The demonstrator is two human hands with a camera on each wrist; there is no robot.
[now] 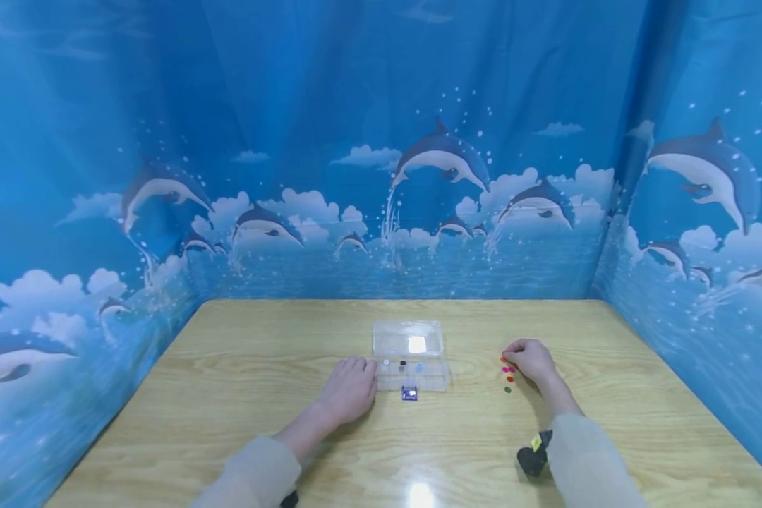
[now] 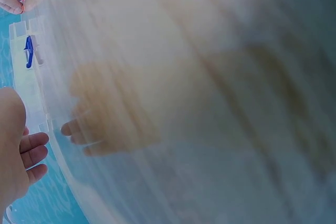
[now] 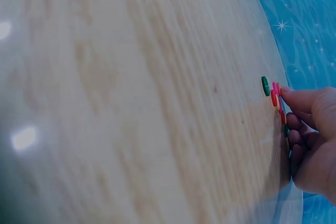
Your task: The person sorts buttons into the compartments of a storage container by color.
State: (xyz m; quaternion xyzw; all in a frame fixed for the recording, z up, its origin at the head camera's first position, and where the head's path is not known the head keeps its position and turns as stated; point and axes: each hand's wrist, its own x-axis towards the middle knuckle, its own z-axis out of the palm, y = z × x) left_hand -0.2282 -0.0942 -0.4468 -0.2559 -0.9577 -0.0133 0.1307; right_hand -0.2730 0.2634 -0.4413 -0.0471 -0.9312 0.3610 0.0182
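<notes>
A clear plastic compartment box (image 1: 413, 379) lies on the table with its lid (image 1: 408, 339) tipped back. Inside it are a white round piece (image 1: 386, 362), a black one (image 1: 403, 363) and a light blue one (image 1: 419, 367). On its front is a blue latch (image 2: 29, 52). My left hand (image 1: 351, 386) rests at the box's left side, fingertips against the edge and fingers relaxed. To the right, my right hand (image 1: 530, 360) pinches a red button (image 1: 504, 359) between thumb and finger, the contact partly hidden. Pink buttons (image 1: 508, 370) and a green button (image 3: 265, 86) lie beside it.
The wooden table (image 1: 279, 331) has a far edge against a blue dolphin-printed curtain (image 1: 330, 268), which also hangs at both sides. A black wrist device (image 1: 533, 460) sits at the right sleeve. Bright light glints off the tabletop near the front.
</notes>
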